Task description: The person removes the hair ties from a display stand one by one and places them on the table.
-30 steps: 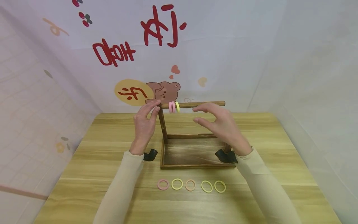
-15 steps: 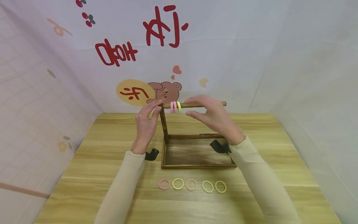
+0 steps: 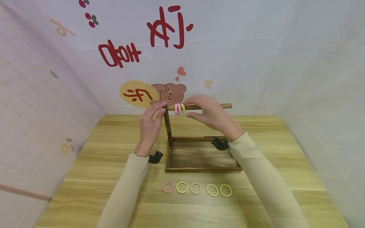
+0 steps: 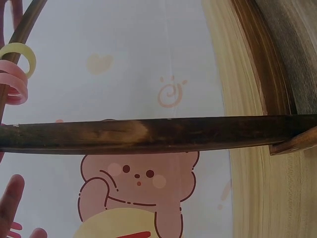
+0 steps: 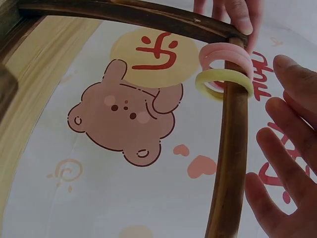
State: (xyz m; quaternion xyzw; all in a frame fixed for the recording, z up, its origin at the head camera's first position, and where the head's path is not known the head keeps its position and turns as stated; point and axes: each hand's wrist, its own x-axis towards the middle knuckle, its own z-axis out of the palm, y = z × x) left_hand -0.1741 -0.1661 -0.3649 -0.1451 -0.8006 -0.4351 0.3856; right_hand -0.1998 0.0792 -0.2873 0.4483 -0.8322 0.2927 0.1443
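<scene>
A wooden stand (image 3: 168, 126) carries a horizontal rod (image 3: 211, 107) at its top. Two pink rings (image 3: 177, 109) and a yellow ring (image 3: 183, 109) hang on the rod near the upright post; the yellow one leans slightly in the head view. My left hand (image 3: 150, 125) holds the corner where rod and post meet, thumb in front and fingers over the top. Around the rod, with thumb below and fingers above, my right hand (image 3: 212, 114) reaches to the yellow ring's edge. Its fingers (image 5: 282, 144) look spread and fairly straight in the right wrist view.
On the table (image 3: 114, 139) in front of the stand lies a row of several rings, among them a pink ring (image 3: 168, 187) and an orange ring (image 3: 195, 188). The stand's shallow tray base (image 3: 203, 169) sits behind them. A printed cloth (image 3: 228, 57) hangs at the back.
My right hand has moved left along the rod until its fingertips are at the yellow ring, which now tilts a little. My left hand keeps its place at the corner.
</scene>
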